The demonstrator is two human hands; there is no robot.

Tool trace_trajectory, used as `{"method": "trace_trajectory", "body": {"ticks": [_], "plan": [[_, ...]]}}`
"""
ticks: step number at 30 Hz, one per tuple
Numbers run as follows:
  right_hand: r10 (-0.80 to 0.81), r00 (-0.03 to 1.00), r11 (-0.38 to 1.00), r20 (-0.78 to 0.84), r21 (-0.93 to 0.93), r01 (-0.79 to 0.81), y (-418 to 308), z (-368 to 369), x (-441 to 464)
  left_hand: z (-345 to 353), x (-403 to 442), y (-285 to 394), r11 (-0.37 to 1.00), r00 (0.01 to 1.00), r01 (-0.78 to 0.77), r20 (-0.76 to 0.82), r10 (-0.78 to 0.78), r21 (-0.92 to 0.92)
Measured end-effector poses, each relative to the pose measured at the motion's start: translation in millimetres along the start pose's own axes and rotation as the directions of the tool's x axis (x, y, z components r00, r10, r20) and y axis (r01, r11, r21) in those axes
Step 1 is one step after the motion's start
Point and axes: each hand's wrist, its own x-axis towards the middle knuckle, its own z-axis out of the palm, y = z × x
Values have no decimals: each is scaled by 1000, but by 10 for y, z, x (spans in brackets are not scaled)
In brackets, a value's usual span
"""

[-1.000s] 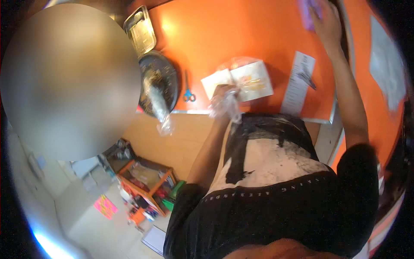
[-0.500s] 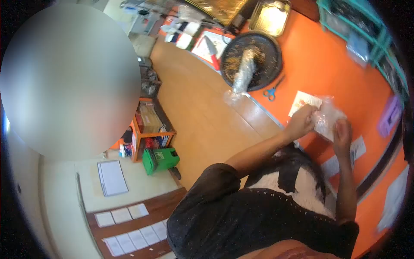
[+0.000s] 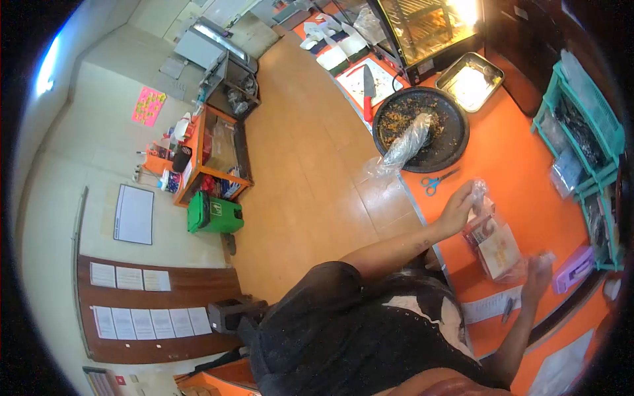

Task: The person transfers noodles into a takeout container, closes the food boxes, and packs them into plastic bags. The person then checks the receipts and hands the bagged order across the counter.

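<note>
A clear plastic bag (image 3: pixel 470 231) is stretched between my two hands above the orange table. Inside or just behind its film shows a small pale box (image 3: pixel 500 253) with printing on it; the glare hides exactly how it sits. My left hand (image 3: pixel 458 210) is closed, pinching the bag's gathered upper end. Closed fingers of my right hand (image 3: pixel 539 276) grip the opposite end, near a purple tape dispenser (image 3: pixel 573 269). Blue-handled scissors (image 3: pixel 436 182) lie just beyond my left hand. Below the bag rest a printed slip (image 3: pixel 485 307) and a dark pen-like object (image 3: pixel 508 310).
A round black tray (image 3: pixel 452 142) with crumbs holds a plastic-wrapped bundle (image 3: pixel 407 144). Past it are a red-handled knife (image 3: pixel 368 89), a metal tray (image 3: pixel 470 82) and a lit display cabinet (image 3: pixel 429 33). Teal baskets (image 3: pixel 581 142) line the right side; a green bin (image 3: pixel 214 214) stands across the floor.
My hands have moved apart, pulling the bag out between them, and the box now shows within or behind the film. The camera view has turned, bringing more of the left wall into sight.
</note>
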Motion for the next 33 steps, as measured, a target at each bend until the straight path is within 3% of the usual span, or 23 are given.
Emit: {"method": "trace_trajectory", "body": {"ticks": [2, 4, 5, 7, 8, 10, 11, 12, 13, 15, 16, 18, 19, 20, 21, 23, 27, 29, 30, 32, 33], "plan": [[-84, 995, 993, -59, -85, 79, -149, -143, 45, -40, 152, 14, 1000, 1000, 9, -4, -9, 2], [35, 993, 992, -114, 128, -20, -206, -259, 92, -43, 268, -16, 994, 998, -57, 5, 57, 96], [45, 992, 992, -114, 118, -31, -250, -305, 115, -51, 301, 37, 990, 997, -74, 8, 73, 124], [-103, 994, 993, 31, 65, 101, -371, -393, 68, 91, 256, 588, 946, 973, 210, 151, -177, -246], [-146, 986, 989, 78, 44, 143, -418, -438, -8, 106, 190, 705, 937, 969, 224, 162, -185, -267], [-20, 999, 992, 34, -124, 24, -522, -458, -189, -85, 131, 1012, 985, 966, 163, 212, -146, -62], [7, 1000, 984, 18, -178, -4, -576, -445, -263, -368, 49, 1147, 998, 980, 53, 194, -43, -46], [18, 995, 978, -98, -205, -37, -665, -513, -396, -695, -98, 1319, 998, 983, -58, 173, 63, -33], [22, 977, 972, -214, -226, -72, -763, -564, -488, -1105, -317, 1692, 997, 995, 29, 96, -35, 66], [-238, 787, 814, -570, -558, -159, -1039, -524, -575, -2188, -740, 2007, 986, 982, 138, -138, -125, 90], [-246, 787, 813, -566, -562, -150, -1222, -282, -500, -2838, -907, 2063, 977, 963, 96, -267, -42, 192], [-376, 382, 895, -844, -438, -87, -1620, 519, -422, -3822, -1088, 2446, 984, 895, 8, -440, 73, 180], [-639, 458, 646, -618, -754, -116, -1511, 796, -349, -4223, -1079, 2649, 980, 869, -23, -481, 119, 200], [-822, 476, 292, -313, -949, -120, -1439, 1119, -271, -4577, -964, 2788, 978, 871, -47, -470, 140, 203], [-647, 641, 572, -413, -819, 49, -1396, 1460, -106, -4882, -836, 2882, 972, 869, -95, -458, 186, 216], [-331, 872, 848, -361, -520, 106, -1562, 2313, 150, -5386, -418, 2919, 965, 855, -204, -450, 258, 167], [-284, 872, 855, -399, -516, 43, -1644, 2992, 146, -6217, 967, 2802, 967, 820, -239, -516, 247, 83], [-286, 826, 852, -486, -524, -13, -1721, 3272, 237, -6770, 1703, 2690, 943, 709, -325, -677, 197, -66], [-294, 806, 849, -514, -528, -27, -1799, 3475, 356, -7136, 2030, 2660, 941, 714, -330, -670, 202, -68], [-300, 790, 848, -535, -529, -37, -1971, 3993, 721, -7996, 2562, 2618, 928, 458, -370, -878, 141, -44], [-294, 795, 858, -531, -514, -26, -2032, 4285, 938, -8492, 2795, 2621, 929, 436, -368, -891, 126, -49]]}}
